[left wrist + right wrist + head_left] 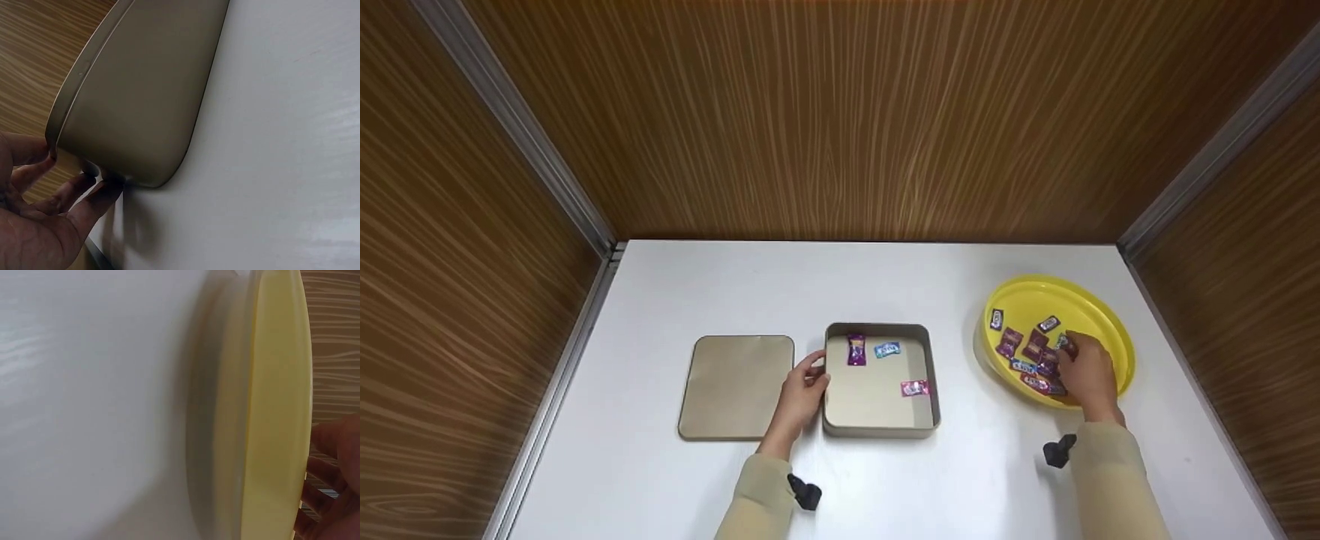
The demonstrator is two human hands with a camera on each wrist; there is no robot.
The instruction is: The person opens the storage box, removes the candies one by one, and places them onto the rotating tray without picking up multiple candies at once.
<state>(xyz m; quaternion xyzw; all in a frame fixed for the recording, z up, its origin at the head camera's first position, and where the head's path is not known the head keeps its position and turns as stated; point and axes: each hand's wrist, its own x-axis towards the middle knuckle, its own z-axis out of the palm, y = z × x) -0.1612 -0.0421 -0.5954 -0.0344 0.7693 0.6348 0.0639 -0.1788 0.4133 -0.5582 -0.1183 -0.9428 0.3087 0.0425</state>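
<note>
A square, gold-coloured tin box stands uncovered at the middle of the table. Inside it lie a purple candy, a blue candy and a pink candy. My left hand touches the tin's left side, its fingertips against the rim and outer wall in the left wrist view. To the right, my right hand reaches into a yellow round container holding several wrapped candies. Its thumb and fingers are around a greenish candy; whether they pinch it is unclear. In the right wrist view, the container's rim partly hides the fingers.
A flat gold-coloured lid lies on the white table, left of the tin. Wood-patterned panels stand behind the table and at both sides. Black devices are worn at both wrists.
</note>
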